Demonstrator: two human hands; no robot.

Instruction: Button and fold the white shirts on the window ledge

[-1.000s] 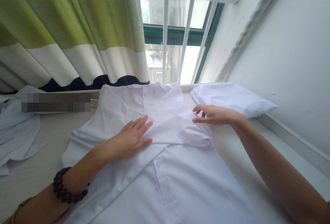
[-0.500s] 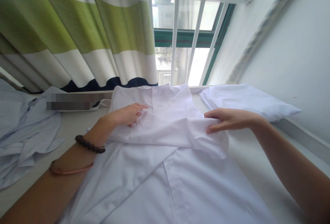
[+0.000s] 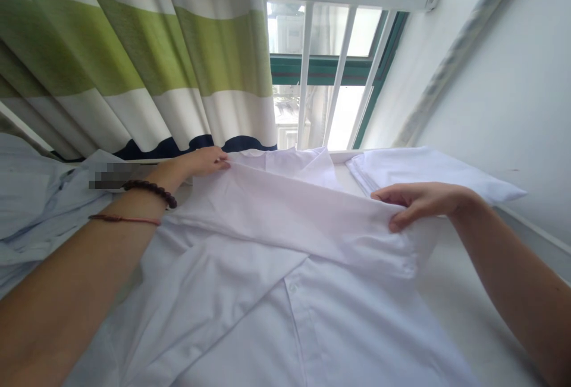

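Note:
A white button-front garment [image 3: 250, 315] lies spread before me, its collar end toward the window. One white sleeve [image 3: 303, 208] stretches across its upper part, slanting down to the right. My left hand [image 3: 207, 161] pinches the sleeve's edge near the shoulder at the upper left. Toward the cuff end, my right hand [image 3: 422, 203] grips the same sleeve between thumb and fingers. The button strip [image 3: 301, 315] shows below the sleeve. Dark beads and a thin reddish band circle my left wrist.
A folded white cloth [image 3: 428, 170] lies at the back right by the wall. Crumpled pale clothes [image 3: 35, 191] lie at left, beside a partly blurred-out flat object [image 3: 116, 176]. A striped curtain [image 3: 134, 48] and white window bars [image 3: 339, 72] stand behind.
My left hand has moved up and left and taken hold of the sleeve's edge. My right hand has shifted slightly right, and the sleeve now lies straighter and more stretched.

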